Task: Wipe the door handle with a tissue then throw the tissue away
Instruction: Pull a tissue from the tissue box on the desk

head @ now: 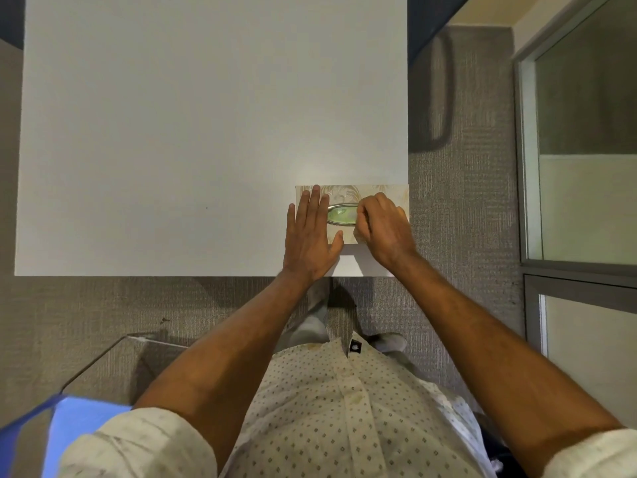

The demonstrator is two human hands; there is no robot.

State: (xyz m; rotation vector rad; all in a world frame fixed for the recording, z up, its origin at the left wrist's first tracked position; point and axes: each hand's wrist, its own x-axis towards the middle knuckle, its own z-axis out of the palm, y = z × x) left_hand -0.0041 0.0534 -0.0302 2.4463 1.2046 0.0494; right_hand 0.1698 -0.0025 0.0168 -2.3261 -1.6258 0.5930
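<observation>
A tissue box (348, 192) is seen at the near right corner of a white surface (172, 132). The left hand (310, 236) is laid flat on the box's left end, fingers spread and straight, the thumb resting on the lid. The right hand (382, 225) is curled over the right end of the oval opening (341, 215), its fingertips bunched at the rim; whether a tissue is pinched in that grip cannot be told. Grey carpet (465, 201) is seen beyond the surface's edge.
</observation>
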